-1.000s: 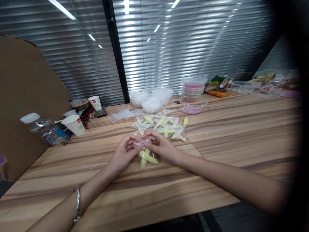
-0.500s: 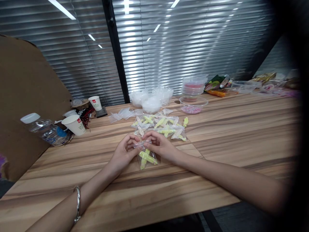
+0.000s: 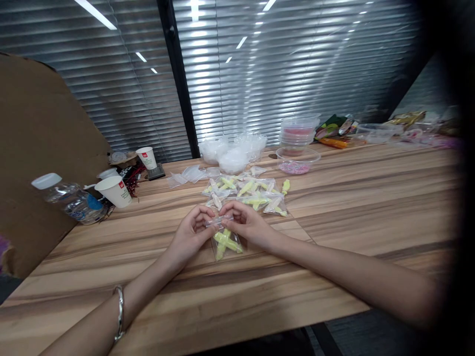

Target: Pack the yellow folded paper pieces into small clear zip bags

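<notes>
A small clear plastic bag point(image 3: 227, 243) with yellow-green pieces crossed inside hangs between my hands, low over the wooden table. My left hand point(image 3: 195, 230) pinches the left part of its top edge between thumb and fingers. On the right part of the same edge, my right hand point(image 3: 247, 225) is closed in a like pinch. Just beyond my fingers lies a group of filled clear bags point(image 3: 256, 200) holding yellow-green and pale pieces. A loose yellow-green piece point(image 3: 285, 187) rests at the right of that group.
Flat clear bags point(image 3: 193, 174) and puffy white plastic bundles point(image 3: 233, 159) lie farther back. Round clear tubs point(image 3: 299, 160) stand behind to the right. Paper cups point(image 3: 115, 192) and a plastic bottle point(image 3: 79, 202) are at the left, beside a cardboard panel point(image 3: 40, 148).
</notes>
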A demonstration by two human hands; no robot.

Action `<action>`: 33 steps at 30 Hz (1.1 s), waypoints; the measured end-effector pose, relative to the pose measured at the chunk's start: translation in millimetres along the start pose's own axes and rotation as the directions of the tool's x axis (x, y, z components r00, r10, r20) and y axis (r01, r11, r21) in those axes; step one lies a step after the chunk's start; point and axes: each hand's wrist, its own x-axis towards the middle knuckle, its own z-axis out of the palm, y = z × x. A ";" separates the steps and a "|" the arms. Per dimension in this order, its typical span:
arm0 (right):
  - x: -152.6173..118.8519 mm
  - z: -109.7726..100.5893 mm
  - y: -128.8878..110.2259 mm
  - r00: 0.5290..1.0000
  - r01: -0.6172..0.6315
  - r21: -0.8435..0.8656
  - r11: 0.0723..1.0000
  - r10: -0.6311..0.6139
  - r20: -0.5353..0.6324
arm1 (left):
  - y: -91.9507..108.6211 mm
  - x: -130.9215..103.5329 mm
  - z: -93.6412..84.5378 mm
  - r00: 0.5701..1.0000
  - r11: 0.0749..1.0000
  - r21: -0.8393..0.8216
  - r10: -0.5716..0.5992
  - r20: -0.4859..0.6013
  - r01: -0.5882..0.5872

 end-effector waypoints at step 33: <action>-2.2 2.0 -2.3 1.000 0.002 0.035 0.999 -0.003 0.017 | -8.6 3.6 -3.6 1.000 1.000 0.012 -0.005 0.016 0.005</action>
